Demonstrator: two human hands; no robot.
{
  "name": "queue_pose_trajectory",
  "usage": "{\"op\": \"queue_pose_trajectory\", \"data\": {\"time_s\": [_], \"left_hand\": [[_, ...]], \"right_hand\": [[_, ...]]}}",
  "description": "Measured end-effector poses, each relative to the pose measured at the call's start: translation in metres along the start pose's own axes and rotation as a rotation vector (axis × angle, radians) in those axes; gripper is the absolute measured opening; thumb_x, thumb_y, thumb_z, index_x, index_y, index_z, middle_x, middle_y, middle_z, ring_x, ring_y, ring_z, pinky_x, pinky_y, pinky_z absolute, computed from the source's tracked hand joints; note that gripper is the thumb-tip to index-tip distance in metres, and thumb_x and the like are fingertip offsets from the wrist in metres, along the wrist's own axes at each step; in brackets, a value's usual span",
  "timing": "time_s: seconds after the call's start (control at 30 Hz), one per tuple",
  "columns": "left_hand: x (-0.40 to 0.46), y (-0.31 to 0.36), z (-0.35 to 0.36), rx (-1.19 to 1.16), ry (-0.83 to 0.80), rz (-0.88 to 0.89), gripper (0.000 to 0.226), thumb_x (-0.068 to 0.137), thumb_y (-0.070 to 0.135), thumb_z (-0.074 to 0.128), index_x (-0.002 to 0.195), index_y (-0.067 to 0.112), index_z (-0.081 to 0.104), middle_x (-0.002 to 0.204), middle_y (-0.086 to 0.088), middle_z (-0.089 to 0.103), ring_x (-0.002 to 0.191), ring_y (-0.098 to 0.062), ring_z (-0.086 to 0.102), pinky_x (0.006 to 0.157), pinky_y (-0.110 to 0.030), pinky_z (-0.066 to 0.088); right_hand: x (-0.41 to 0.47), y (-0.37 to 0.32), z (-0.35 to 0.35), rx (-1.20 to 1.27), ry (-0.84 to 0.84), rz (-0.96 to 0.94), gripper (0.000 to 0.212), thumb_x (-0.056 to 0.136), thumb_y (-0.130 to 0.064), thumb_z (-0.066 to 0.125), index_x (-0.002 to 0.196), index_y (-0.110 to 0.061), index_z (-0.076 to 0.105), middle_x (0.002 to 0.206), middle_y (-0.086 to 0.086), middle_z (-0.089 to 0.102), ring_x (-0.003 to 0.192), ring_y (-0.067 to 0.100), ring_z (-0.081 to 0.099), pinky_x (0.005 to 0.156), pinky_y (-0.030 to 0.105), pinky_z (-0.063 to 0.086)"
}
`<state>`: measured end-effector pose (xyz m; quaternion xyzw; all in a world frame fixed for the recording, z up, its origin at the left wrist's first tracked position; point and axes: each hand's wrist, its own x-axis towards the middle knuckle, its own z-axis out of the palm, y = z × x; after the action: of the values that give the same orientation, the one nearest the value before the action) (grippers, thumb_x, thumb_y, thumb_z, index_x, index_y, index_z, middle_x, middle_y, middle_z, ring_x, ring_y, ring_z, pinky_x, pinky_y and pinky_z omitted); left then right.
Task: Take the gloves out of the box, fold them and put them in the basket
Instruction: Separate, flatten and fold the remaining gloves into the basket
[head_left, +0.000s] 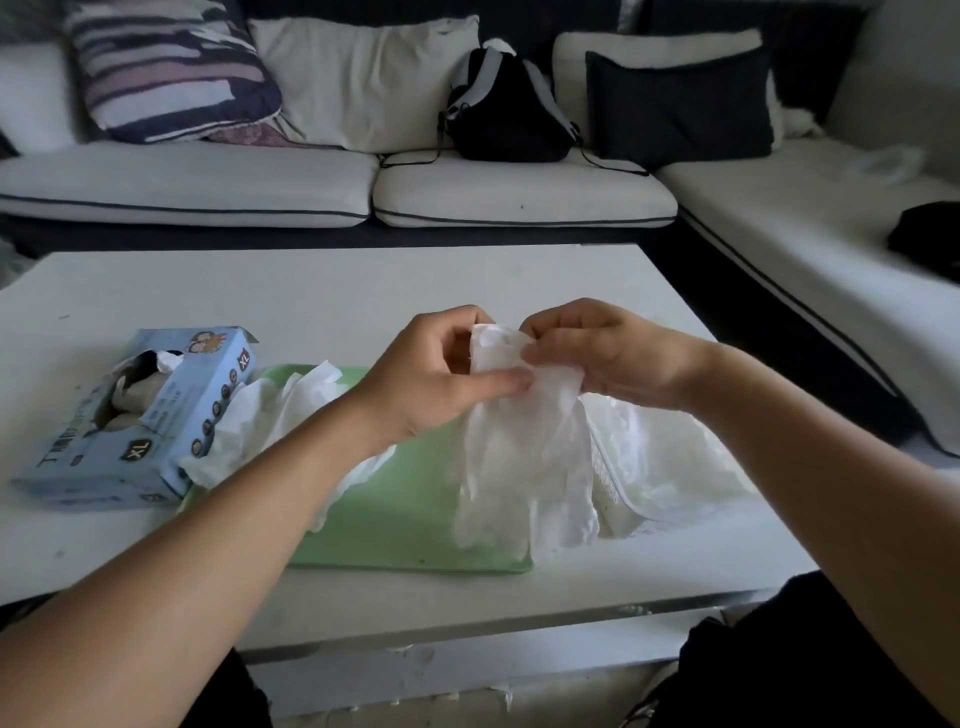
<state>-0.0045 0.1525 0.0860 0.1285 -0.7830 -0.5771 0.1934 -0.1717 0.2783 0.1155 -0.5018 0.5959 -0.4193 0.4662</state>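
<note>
A thin white glove (524, 457) hangs above the table, fingers pointing down. My left hand (441, 369) and my right hand (608, 353) both pinch its cuff at the top. Under it lies a green tray (405, 514). More loose white gloves (270, 415) lie in a heap on the tray's left end, partly hidden by my left forearm. The blue glove box (140, 421), marked XL, lies on the table at the left with its top torn open. A white lace-edged basket (670, 457) sits just right of the tray, below my right hand.
The white coffee table (337, 280) stretches back toward a white sofa (519, 197) with cushions and a black backpack (506, 104). The sofa's right wing runs along the table's right side. My dark-clothed knees sit under the near edge.
</note>
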Motion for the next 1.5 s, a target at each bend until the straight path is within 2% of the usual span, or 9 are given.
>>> {"op": "queue_pose_trajectory", "data": {"time_s": [0.13,0.23,0.4,0.5,0.7,0.93,1.13,1.33,1.5], "left_hand": [[0.004,0.007,0.005,-0.088,0.073,-0.049,0.016,0.093,0.020,0.074,0.101,0.009,0.066,0.074,-0.020,0.068,0.069,-0.024,0.062,0.067,-0.033,0.048],[0.007,0.008,0.008,-0.093,0.137,-0.054,0.014,0.094,0.030,0.069,0.098,0.016,0.067,0.086,-0.039,0.062,0.071,-0.030,0.055,0.069,-0.042,0.041],[0.008,0.015,0.014,-0.078,0.199,-0.007,0.009,0.099,0.025,0.064,0.094,0.018,0.061,0.071,-0.012,0.049,0.057,-0.023,0.035,0.055,-0.029,0.029],[0.010,0.025,0.017,-0.062,0.216,0.028,0.008,0.102,0.018,0.059,0.094,0.018,0.058,0.065,-0.006,0.045,0.050,-0.014,0.027,0.047,-0.023,0.026],[0.023,0.062,0.035,-0.166,0.180,0.124,0.006,0.102,0.018,0.061,0.098,0.015,0.064,0.085,-0.013,0.074,0.082,-0.018,0.068,0.089,-0.037,0.058],[0.058,0.099,0.075,-0.248,0.191,0.018,0.011,0.099,0.020,0.064,0.096,0.010,0.066,0.086,-0.010,0.065,0.059,-0.019,0.065,0.050,-0.027,0.052],[0.094,0.087,0.096,-0.175,0.197,-0.142,0.010,0.097,0.016,0.063,0.094,0.007,0.065,0.077,-0.006,0.069,0.055,-0.017,0.067,0.051,-0.025,0.054],[0.126,0.074,0.093,-0.185,0.231,-0.033,0.010,0.095,0.019,0.070,0.092,0.009,0.066,0.099,-0.015,0.074,0.084,-0.020,0.072,0.087,-0.036,0.061],[0.116,0.055,0.096,-0.030,0.224,0.071,0.009,0.092,0.017,0.074,0.084,0.015,0.069,0.080,-0.006,0.065,0.073,-0.015,0.057,0.075,-0.028,0.051]], "right_hand": [[-0.006,0.002,-0.012,0.050,0.047,0.033,0.029,0.090,-0.019,0.060,0.095,0.009,0.061,0.086,0.014,0.057,0.078,0.028,0.056,0.074,0.036,0.048],[-0.014,-0.002,-0.013,0.092,0.004,0.018,0.012,0.087,-0.021,0.068,0.087,-0.008,0.066,0.078,0.003,0.060,0.069,0.014,0.060,0.059,0.022,0.049],[-0.019,0.000,-0.017,0.041,0.189,-0.040,0.034,0.071,-0.009,0.081,0.101,0.001,0.068,0.096,0.016,0.070,0.089,0.030,0.070,0.076,0.039,0.061],[-0.025,-0.007,-0.023,0.165,0.305,-0.125,0.021,0.078,-0.011,0.073,0.098,-0.004,0.069,0.099,0.014,0.072,0.094,0.027,0.070,0.086,0.039,0.057],[-0.050,-0.039,-0.046,0.226,0.513,-0.246,0.021,0.083,-0.023,0.071,0.092,-0.005,0.065,0.092,0.012,0.069,0.084,0.025,0.066,0.080,0.041,0.055],[-0.086,-0.049,-0.084,0.202,0.720,-0.221,0.028,0.091,-0.018,0.071,0.106,0.005,0.067,0.090,0.016,0.073,0.079,0.025,0.072,0.072,0.035,0.060],[-0.072,-0.013,-0.115,0.170,0.758,-0.071,0.043,0.089,-0.021,0.075,0.112,0.013,0.064,0.107,0.030,0.069,0.088,0.031,0.066,0.089,0.045,0.058],[-0.063,-0.009,-0.138,0.158,0.773,-0.250,0.016,0.094,-0.018,0.069,0.097,-0.002,0.072,0.100,0.017,0.071,0.091,0.029,0.069,0.092,0.048,0.057],[-0.071,0.014,-0.148,0.116,0.619,-0.224,0.027,0.084,-0.019,0.074,0.101,0.001,0.068,0.112,0.021,0.071,0.106,0.033,0.069,0.099,0.045,0.054]]}}
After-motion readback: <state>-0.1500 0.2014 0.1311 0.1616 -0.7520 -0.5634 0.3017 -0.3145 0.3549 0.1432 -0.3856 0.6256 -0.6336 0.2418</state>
